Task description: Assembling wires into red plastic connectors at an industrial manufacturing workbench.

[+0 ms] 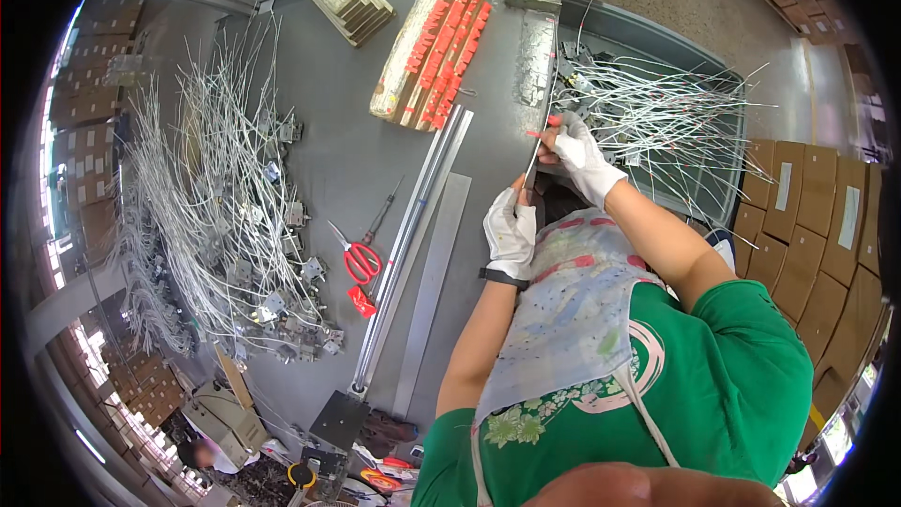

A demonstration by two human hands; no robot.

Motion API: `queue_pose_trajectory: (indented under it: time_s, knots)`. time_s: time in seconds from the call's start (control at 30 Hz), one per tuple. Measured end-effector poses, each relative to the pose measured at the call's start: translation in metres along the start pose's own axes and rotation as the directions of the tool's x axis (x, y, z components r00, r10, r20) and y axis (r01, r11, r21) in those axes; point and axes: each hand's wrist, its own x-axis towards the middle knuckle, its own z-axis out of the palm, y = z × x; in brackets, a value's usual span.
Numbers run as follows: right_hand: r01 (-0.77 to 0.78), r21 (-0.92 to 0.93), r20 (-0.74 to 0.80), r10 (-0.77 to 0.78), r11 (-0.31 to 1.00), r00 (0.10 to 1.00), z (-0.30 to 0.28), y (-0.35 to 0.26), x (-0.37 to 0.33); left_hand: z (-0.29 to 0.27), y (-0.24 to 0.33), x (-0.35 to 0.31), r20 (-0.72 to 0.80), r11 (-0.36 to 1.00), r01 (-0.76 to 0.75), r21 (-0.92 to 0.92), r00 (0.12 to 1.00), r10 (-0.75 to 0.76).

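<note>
My left hand (511, 230), in a white glove with bare fingertips, is at the table's right edge. Its fingers are pinched together, and what they hold is too small to name. Just beyond it, my right hand (580, 158), gloved the same way, closes its bare fingertips beside a small red strip (535, 134); another bit of red shows at the fingertips. Between both hands runs a thin pale line, either a wire or the table edge. Past my right hand, a grey bin (648, 23) contains many white wires (657, 113) with small metal parts.
Wooden blocks (399, 84) bearing rows of red strips lie ahead on the grey table (324, 94). Metal bars (422, 225), red-handled scissors (361, 263) and a screwdriver (383, 214) lie left of my hands. A large wire heap (211, 197) covers the far left. Cartons (798, 216) stand right.
</note>
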Motion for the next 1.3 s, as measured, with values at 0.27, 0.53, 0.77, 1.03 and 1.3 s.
queue_pose_trajectory:
  time_s: [0.27, 0.53, 0.77, 1.03, 1.3]
  knots:
    - [0.217, -0.072, 0.062, -0.212, 0.974, 0.975, 0.014, -0.016, -0.039, -0.028, 0.029, -0.028, -0.163, 0.991, -0.129, 0.037, 0.978, 0.133]
    - [0.241, 0.103, 0.117, -0.253, 0.965, 0.96, 0.028, -0.014, -0.08, -0.067, 0.032, -0.053, -0.019, 0.983, -0.045, -0.18, 0.999, 0.043]
    - [0.407, 0.111, 0.076, -0.417, 0.906, 0.906, 0.042, -0.02, -0.101, -0.096, 0.057, -0.042, 0.448, 0.984, -0.112, -0.142, 0.879, 0.164]
    - [0.469, 0.233, -0.225, -0.422, 0.852, 0.878, -0.024, -0.038, -0.052, -0.101, 0.054, -0.017, -0.058, 0.926, -0.351, 0.136, 0.931, 0.361]
    - [0.518, 0.219, -0.671, -0.258, 0.827, 0.695, -0.256, -0.059, 0.012, -0.221, -0.094, -0.027, -0.772, 0.702, 0.455, 0.548, 0.599, 0.214]
